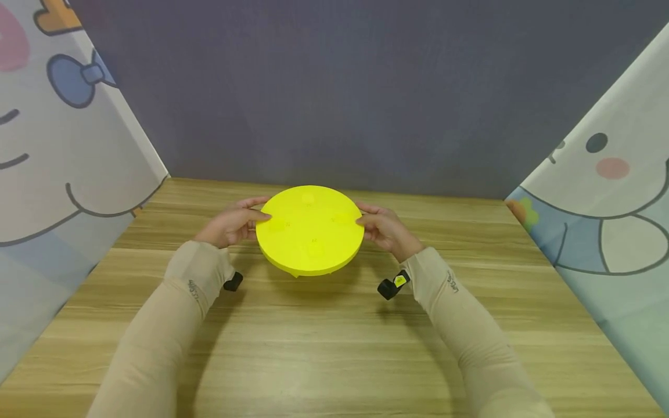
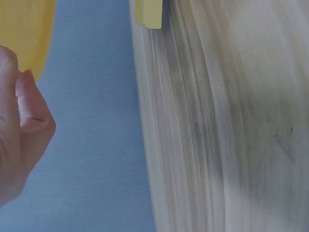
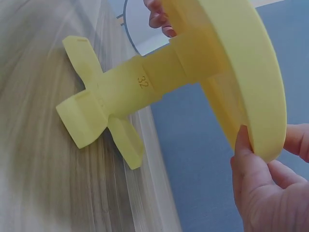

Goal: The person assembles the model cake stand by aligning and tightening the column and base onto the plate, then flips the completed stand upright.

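Both hands hold a small yellow pedestal table (image 1: 310, 229) by opposite sides of its round top. My left hand (image 1: 230, 225) grips the left rim, thumb on the upper face and fingers underneath. On the other side my right hand (image 1: 387, 231) pinches the right rim the same way. In the right wrist view, a stepped column (image 3: 145, 79) marked 32 runs from the round top to splayed feet (image 3: 83, 118). Whether these feet touch the wood cannot be told. The left wrist view catches only the rim and part of one foot (image 2: 150, 13).
A wood-grain tabletop (image 1: 308, 360) lies under the arms. Behind it stands a dark grey panel (image 1: 334, 98). Cartoon-printed cloth panels flank it, one on the left (image 1: 99, 168) and one on the right (image 1: 617, 220). Black devices hang at both wrists.
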Demonstrator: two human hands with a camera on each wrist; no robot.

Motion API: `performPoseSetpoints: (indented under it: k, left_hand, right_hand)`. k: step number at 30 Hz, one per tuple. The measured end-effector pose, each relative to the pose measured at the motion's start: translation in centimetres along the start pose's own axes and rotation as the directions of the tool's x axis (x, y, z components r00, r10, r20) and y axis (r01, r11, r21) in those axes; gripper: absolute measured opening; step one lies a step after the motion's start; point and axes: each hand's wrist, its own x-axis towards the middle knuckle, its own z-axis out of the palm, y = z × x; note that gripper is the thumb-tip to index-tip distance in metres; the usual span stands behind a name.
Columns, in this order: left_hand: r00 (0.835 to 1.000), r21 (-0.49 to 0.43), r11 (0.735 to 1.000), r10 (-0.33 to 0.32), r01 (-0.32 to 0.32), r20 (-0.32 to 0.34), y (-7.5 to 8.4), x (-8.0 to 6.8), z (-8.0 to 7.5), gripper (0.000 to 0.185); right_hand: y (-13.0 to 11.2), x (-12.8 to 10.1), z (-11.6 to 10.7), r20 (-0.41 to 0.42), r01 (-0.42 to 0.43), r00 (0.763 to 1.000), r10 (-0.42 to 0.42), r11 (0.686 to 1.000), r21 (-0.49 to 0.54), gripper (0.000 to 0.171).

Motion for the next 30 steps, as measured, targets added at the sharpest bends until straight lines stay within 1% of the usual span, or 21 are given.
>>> performPoseSetpoints:
  k: [10, 22, 26, 30]
  left_hand:
    - [1.0, -0.037, 0.999, -0.017, 0.016, -0.013, -0.21, 0.29, 0.11, 0.065]
    - [0.999, -0.047, 0.999, -0.002, 0.004, 0.035, -0.85, 0.27, 0.05, 0.064]
    - [0.999, -0.046, 0.999, 0.001, 0.0, 0.038, -0.83, 0.32, 0.01, 0.064]
    - [1.0, -0.047, 0.999, -0.004, 0.006, 0.027, -0.89, 0.39, -0.06, 0.064]
  right_hand:
    - [0.3, 0.14, -0.31, -0.006, 0.004, 1.0, -0.004, 1.0, 0.004, 0.059]
    - [0.65, 0.2, -0.56, -0.021, -0.017, 1.0, 0.016, 1.0, -0.022, 0.058]
    - [0.68, 0.23, -0.6, -0.02, -0.007, 1.0, 0.007, 0.999, -0.034, 0.057]
    - [0.84, 0.28, -0.6, -0.01, -0.004, 1.0, 0.004, 0.999, -0.032, 0.057]
